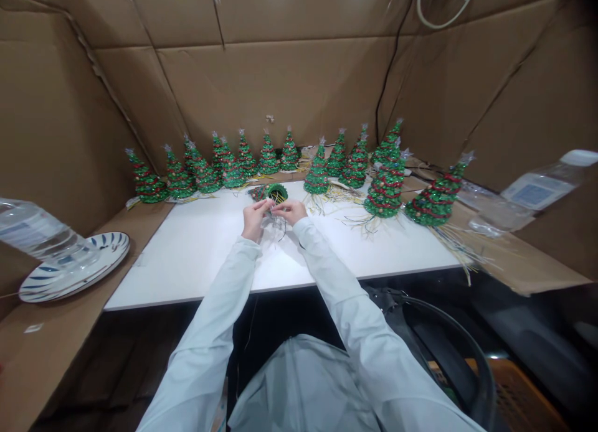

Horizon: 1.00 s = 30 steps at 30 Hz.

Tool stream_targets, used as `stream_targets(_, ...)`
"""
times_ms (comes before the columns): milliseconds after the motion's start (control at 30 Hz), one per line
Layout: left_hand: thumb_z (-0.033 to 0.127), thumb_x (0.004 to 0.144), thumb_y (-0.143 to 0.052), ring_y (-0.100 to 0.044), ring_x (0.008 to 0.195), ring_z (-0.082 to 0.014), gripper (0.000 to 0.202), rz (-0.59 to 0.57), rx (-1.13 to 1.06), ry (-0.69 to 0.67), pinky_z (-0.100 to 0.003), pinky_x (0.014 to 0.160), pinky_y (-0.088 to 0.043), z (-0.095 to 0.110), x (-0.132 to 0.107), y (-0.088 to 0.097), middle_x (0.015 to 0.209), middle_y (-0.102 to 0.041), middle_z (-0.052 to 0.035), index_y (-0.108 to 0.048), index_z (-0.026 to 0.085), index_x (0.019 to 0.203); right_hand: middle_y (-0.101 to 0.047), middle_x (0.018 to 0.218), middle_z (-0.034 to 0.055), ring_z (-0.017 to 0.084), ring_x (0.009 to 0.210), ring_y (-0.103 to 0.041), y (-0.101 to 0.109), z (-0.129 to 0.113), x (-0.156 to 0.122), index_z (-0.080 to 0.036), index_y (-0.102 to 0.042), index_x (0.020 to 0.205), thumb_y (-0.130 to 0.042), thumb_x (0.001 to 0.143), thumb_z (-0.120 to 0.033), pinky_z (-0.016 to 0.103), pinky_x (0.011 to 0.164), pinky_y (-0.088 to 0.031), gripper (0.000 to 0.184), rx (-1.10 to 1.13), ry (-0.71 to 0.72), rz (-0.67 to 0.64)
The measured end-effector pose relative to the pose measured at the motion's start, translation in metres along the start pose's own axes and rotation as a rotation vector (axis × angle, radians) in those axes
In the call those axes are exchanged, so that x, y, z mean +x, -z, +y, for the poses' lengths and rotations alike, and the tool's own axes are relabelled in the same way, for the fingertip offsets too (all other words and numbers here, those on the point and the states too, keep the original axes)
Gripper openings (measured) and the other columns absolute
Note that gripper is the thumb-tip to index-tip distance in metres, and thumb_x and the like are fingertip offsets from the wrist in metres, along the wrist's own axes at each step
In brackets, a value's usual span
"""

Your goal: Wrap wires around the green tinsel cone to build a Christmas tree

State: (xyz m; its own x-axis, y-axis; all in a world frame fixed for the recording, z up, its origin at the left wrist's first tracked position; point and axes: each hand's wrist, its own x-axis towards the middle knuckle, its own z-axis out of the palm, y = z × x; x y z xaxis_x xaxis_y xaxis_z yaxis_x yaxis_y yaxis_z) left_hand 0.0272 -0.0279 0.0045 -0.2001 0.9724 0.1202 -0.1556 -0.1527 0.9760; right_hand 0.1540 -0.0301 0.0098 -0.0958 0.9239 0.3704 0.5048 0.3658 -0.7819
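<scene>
This is a makeshift craft workspace. Corrugated cardboard sheets [289,89] line the walls around a white counter [187,270], where rows of beaded Christmas trees [387,186] stand.

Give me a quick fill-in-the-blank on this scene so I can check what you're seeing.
The left hand and right hand are close to a green cone-shaped Christmas tree ornament lying on its ____.
A round white plate with blue stripes sits to the ____ of the white table.
The standing green tree ornaments each carry a silvery ____ on top.

Missing words: side; left; star.
</scene>
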Motion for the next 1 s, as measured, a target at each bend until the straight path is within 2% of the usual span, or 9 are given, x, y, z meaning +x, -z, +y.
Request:
stream_targets(100,0.033,0.053,-0.073,-0.054,0.064,-0.0112,0.029,-0.005,0.026,0.012,-0.021,0.055,-0.036,-0.003,0.000,-0.001,0.073,-0.067,-0.0061,-0.071,0.014,0.075,-0.068,0.081,0.0007,0.009,0.066,-0.057,-0.002,0.001,0.000,-0.020,-0.072,0.079,-0.064,0.069,-0.027,0.018,0.065,-0.044,0.015,0.057,-0.005,0.030)
stream_targets(233,0.030,0.052,-0.074,-0.053,0.061,-0.0114,0.028,0.010,0.034,0.001,-0.022,0.055,-0.036,-0.007,0.000,-0.003,0.067,-0.066,-0.0054,-0.071,0.014,0.074,-0.069,0.075,0.0011,0.010,0.063,-0.058,-0.001,-0.001,-0.001,-0.018,-0.071,0.083,-0.063,0.069,-0.028,0.020,0.064,-0.046,0.019,0.106,-0.074,0.043)
stream_targets(367,0.031,0.051,-0.075,-0.055,0.063,-0.0114,0.029,0.019,0.006,0.009,-0.022,0.056,-0.037,-0.005,-0.001,-0.003,0.069,-0.066,-0.0055,-0.070,0.013,0.073,-0.069,0.078,0.0010,0.010,0.065,-0.059,0.000,-0.002,-0.002,-0.018,-0.071,0.082,-0.062,0.070,-0.027,0.020,0.065,-0.046,0.018,0.100,-0.076,0.042)
stream_targets(500,0.032,0.054,-0.074,-0.057,0.067,-0.0109,0.027,0.043,-0.117,0.051,-0.020,0.054,-0.037,0.002,0.001,0.000,0.075,-0.067,-0.0060,-0.069,0.014,0.073,-0.069,0.073,-0.0007,0.010,0.065,-0.059,0.004,-0.003,-0.002,-0.018,-0.071,0.079,-0.065,0.065,-0.024,0.019,0.065,-0.045,0.016,-0.019,-0.051,-0.071)
stream_targets(633,0.027,0.056,-0.074,-0.056,0.063,-0.0082,0.024,0.092,-0.271,0.097,-0.019,0.051,-0.039,0.005,0.006,0.006,0.078,-0.066,-0.0054,-0.067,0.013,0.075,-0.068,0.071,-0.0017,0.010,0.065,-0.058,0.008,0.002,-0.002,-0.019,-0.072,0.075,-0.066,0.062,-0.022,0.019,0.067,-0.044,0.015,-0.187,0.013,-0.172)
stream_targets(767,0.023,0.059,-0.073,-0.053,0.059,-0.0058,0.019,0.090,-0.373,0.111,-0.017,0.047,-0.039,0.002,0.011,0.010,0.081,-0.066,-0.0055,-0.067,0.013,0.074,-0.068,0.070,-0.0014,0.012,0.069,-0.060,0.010,0.010,-0.001,-0.021,-0.072,0.072,-0.066,0.061,-0.021,0.020,0.070,-0.044,0.013,-0.330,-0.045,-0.267)
stream_targets(867,0.022,0.063,-0.071,-0.052,0.059,-0.0054,0.015,0.101,-0.402,0.116,-0.016,0.045,-0.039,0.001,0.012,0.012,0.084,-0.066,-0.0061,-0.067,0.013,0.073,-0.068,0.074,-0.0008,0.014,0.075,-0.061,0.010,0.013,-0.001,-0.023,-0.071,0.072,-0.066,0.060,-0.018,0.022,0.071,-0.045,0.014,-0.425,-0.126,-0.289)
stream_targets(1000,0.020,0.066,-0.069,-0.052,0.059,-0.0047,0.011,0.098,-0.430,0.136,-0.014,0.044,-0.039,0.002,0.012,0.012,0.084,-0.066,-0.0062,-0.066,0.012,0.073,-0.068,0.079,-0.0007,0.016,0.080,-0.061,0.011,0.012,0.000,-0.024,-0.070,0.073,-0.063,0.062,-0.018,0.023,0.072,-0.046,0.015,-0.442,-0.162,-0.255)
